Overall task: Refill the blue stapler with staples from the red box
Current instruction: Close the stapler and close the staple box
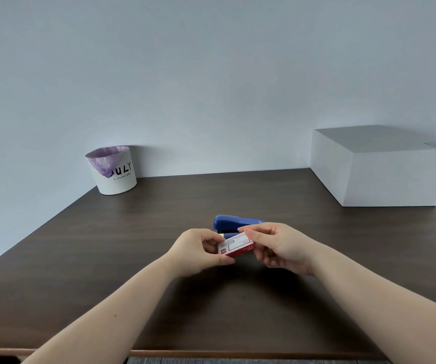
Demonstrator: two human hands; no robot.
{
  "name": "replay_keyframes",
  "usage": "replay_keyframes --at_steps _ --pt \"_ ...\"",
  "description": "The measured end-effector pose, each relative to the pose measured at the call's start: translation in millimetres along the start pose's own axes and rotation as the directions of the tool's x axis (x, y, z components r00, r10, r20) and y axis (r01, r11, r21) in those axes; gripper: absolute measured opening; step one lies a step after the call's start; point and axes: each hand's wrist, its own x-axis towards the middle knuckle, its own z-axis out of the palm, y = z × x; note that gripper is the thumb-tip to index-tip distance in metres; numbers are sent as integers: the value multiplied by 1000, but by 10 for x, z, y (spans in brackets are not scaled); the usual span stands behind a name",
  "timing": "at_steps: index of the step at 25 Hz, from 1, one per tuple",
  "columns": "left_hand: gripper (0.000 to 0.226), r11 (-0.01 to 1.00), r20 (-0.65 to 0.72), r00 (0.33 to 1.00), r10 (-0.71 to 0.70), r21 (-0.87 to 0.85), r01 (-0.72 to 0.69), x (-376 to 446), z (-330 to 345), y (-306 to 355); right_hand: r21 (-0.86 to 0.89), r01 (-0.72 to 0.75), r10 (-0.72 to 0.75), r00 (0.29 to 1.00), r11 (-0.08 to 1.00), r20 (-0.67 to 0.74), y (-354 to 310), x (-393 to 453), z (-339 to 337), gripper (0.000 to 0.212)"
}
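Observation:
The small red and white staple box [237, 246] is held above the dark wooden table [106, 245] between both hands. My left hand [198, 252] grips its left end with thumb and fingers. My right hand [277, 245] pinches its right end from above. Just behind the box lies the blue stapler [234, 222], closed, flat on the table, its near side partly hidden by the box and my right fingers. Whether the box is open I cannot tell.
A white paper bin [114, 172] with a purple liner stands at the back left against the wall. A large white box [379, 166] sits at the back right. The table's front edge [238, 353] runs just below my forearms.

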Motion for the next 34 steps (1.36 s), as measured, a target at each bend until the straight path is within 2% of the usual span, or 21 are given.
replay_keyframes --at_steps 5,9,13,14,16,18,19,21,23,25,27,31,34 --pt "48 996 19 1000 19 -82 -17 17 14 -23 36 -19 19 1000 999 2 27 50 8 28" --pt "50 995 45 999 18 -103 -13 -6 10 -32 -247 21 -45 995 969 -90 40 80 36 30" --pt "51 996 26 998 50 69 -51 13 4 -11 -347 53 -135 966 937 -219 37 129 -22 31" --pt "52 991 33 998 52 122 -55 19 1 -1 -411 61 -183 947 909 -264 38 150 -53 30" --pt "54 970 64 997 52 236 -65 21 1 19 -629 67 -336 886 774 -318 38 193 -115 24" --pt "57 946 95 994 53 313 -81 15 12 20 -773 73 -459 838 631 -295 28 201 -153 16" --pt "59 943 100 994 52 322 -82 10 14 18 -810 85 -489 831 580 -264 36 208 -171 19" --pt "59 951 77 995 58 299 -78 5 5 15 -856 75 -464 863 512 -202 65 247 -208 36" --pt "44 956 -25 995 94 282 -84 29 -17 18 -882 32 -391 904 470 -175 93 309 -230 47" --pt "25 958 -149 982 118 276 -73 67 -60 28 -894 33 -382 911 446 -157 116 382 -239 42" --pt "20 952 -186 975 122 300 -62 112 -99 34 -888 44 -389 908 458 -156 100 428 -244 35" --pt "21 919 -139 981 139 388 -75 169 -108 26 -888 44 -352 926 457 -136 48 467 -258 31" --pt "31 908 -224 968 113 419 -9 241 -109 -14 -891 48 -360 924 452 -132 35 484 -290 29"
